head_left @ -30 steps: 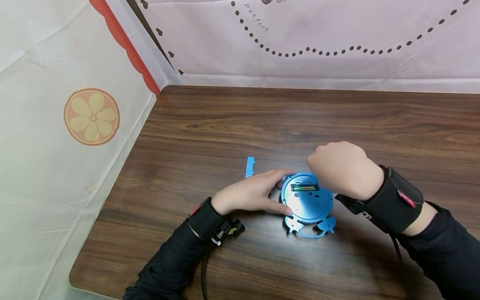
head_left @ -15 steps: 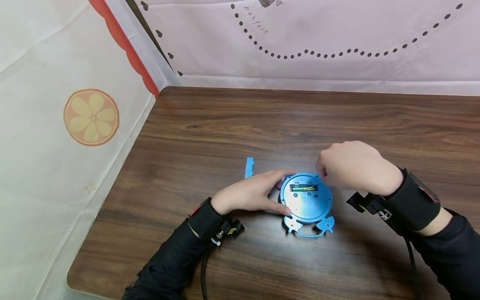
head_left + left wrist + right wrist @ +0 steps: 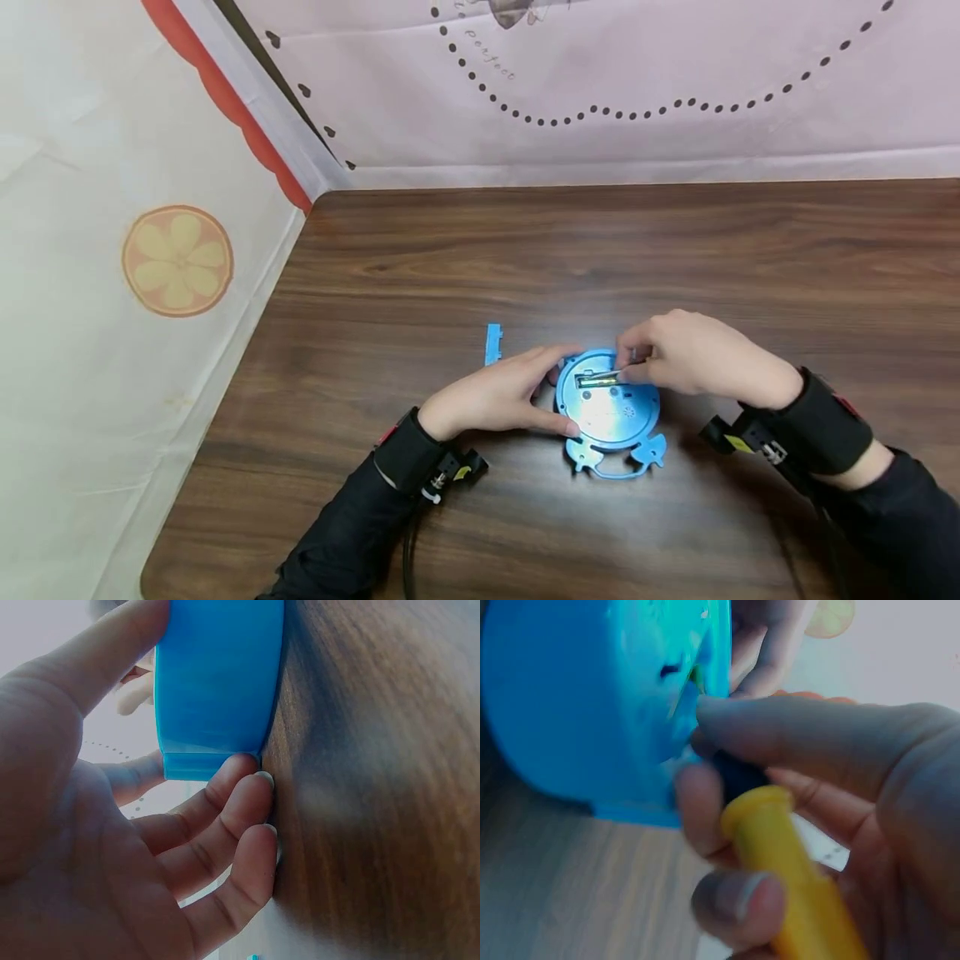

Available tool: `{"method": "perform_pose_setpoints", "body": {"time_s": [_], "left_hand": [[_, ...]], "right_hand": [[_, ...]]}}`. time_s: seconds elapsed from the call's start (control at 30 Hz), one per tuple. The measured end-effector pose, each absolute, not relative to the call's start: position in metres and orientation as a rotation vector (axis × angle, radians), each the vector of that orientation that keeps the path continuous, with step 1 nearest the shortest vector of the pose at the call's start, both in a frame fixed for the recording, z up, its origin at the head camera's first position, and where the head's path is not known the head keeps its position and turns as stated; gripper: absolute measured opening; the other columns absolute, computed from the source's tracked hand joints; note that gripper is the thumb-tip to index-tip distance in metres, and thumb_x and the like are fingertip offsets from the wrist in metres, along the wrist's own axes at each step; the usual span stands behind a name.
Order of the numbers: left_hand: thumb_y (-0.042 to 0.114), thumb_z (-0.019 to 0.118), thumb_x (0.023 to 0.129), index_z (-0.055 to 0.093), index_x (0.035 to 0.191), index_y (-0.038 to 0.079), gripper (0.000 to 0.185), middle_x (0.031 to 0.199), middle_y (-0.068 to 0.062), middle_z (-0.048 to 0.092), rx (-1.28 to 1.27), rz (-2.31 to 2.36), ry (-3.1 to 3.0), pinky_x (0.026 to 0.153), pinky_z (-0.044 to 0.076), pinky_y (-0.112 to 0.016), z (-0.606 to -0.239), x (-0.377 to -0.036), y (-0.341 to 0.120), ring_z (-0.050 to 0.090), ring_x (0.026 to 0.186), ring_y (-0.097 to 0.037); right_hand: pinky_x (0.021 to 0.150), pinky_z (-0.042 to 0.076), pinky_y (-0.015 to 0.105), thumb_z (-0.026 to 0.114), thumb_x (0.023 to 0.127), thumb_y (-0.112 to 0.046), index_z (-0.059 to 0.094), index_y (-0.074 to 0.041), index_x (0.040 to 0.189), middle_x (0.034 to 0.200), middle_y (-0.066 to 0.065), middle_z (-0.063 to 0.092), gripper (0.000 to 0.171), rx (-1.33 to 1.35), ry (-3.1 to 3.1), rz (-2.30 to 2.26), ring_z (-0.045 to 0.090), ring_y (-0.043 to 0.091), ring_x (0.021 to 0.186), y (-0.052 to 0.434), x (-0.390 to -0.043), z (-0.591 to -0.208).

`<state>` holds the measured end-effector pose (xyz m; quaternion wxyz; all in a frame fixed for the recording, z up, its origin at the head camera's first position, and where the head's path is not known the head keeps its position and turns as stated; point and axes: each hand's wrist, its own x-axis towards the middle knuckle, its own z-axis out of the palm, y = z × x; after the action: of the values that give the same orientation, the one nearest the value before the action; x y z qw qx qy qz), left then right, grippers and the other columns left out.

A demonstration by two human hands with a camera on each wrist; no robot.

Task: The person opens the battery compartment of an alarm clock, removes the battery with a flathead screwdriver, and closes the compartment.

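A round blue alarm clock (image 3: 611, 421) lies face down on the wooden table, its battery slot (image 3: 592, 381) uncovered with a greenish battery inside. My left hand (image 3: 502, 392) holds the clock by its left side, thumb on the lower rim and fingers at the upper edge. In the left wrist view, fingertips touch the clock's blue side wall (image 3: 217, 682). Over the slot's right end, my right hand (image 3: 697, 354) grips a screwdriver (image 3: 780, 847) with a yellow handle and black collar. Its thin shaft reaches to the slot; the tip's exact contact is hidden by fingers.
A slim blue battery cover (image 3: 492, 343) lies on the table (image 3: 420, 275) just beyond my left hand. White printed cloth (image 3: 637, 142) borders the table at the back and left. Cables trail from both wrist straps.
My right hand first moved right, then came back left and lower to the battery slot, bringing the screwdriver's shaft there. My left hand stays on the clock; the view has shifted slightly.
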<state>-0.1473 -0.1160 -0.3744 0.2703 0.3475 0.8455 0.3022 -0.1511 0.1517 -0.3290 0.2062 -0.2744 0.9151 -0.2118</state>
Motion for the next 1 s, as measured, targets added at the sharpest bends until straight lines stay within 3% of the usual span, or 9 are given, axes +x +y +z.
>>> {"method": "perform_pose_setpoints", "body": {"time_s": [0.23,0.57,0.8,1.0], "left_hand": [[0.049,0.076,0.088,0.027,0.16,0.022,0.091,0.137,0.001,0.05,0.925,0.795,2.278,0.099,0.043,-0.03,-0.375,-0.148,-0.114,0.05,0.116,-0.009],[0.048,0.076,0.088,0.027,0.159,0.021,0.091,0.132,0.001,0.051,0.918,0.792,2.292,0.097,0.044,-0.03,-0.377,-0.148,-0.118,0.05,0.115,-0.009],[0.047,0.077,0.089,0.028,0.159,0.019,0.09,0.132,0.001,0.052,0.923,0.802,2.294,0.098,0.043,-0.029,-0.377,-0.148,-0.119,0.05,0.115,-0.009],[0.047,0.077,0.089,0.028,0.159,0.018,0.09,0.139,0.0,0.05,0.942,0.828,2.276,0.101,0.041,-0.03,-0.378,-0.148,-0.119,0.049,0.118,-0.009]], "right_hand": [[0.053,0.035,0.031,0.07,0.095,-0.02,0.067,-0.027,0.085,0.066,-0.008,0.052,0.013,-0.727,2.608,-0.565,0.045,0.012,0.058,0.159,-0.144,-0.328],[0.051,0.038,0.031,0.077,0.089,-0.02,0.071,-0.025,0.083,0.066,-0.01,0.054,0.01,-0.767,2.72,-0.329,0.047,0.01,0.056,0.151,-0.144,-0.315],[0.047,0.025,0.03,0.062,0.087,0.0,0.052,-0.022,0.058,0.055,-0.007,0.035,0.038,-0.854,2.822,-0.17,0.032,0.013,0.05,0.133,-0.141,-0.304],[0.045,0.033,0.03,0.069,0.091,-0.006,0.061,-0.014,0.067,0.055,-0.002,0.043,0.027,-0.954,2.824,0.063,0.04,0.015,0.049,0.117,-0.143,-0.298]]}}
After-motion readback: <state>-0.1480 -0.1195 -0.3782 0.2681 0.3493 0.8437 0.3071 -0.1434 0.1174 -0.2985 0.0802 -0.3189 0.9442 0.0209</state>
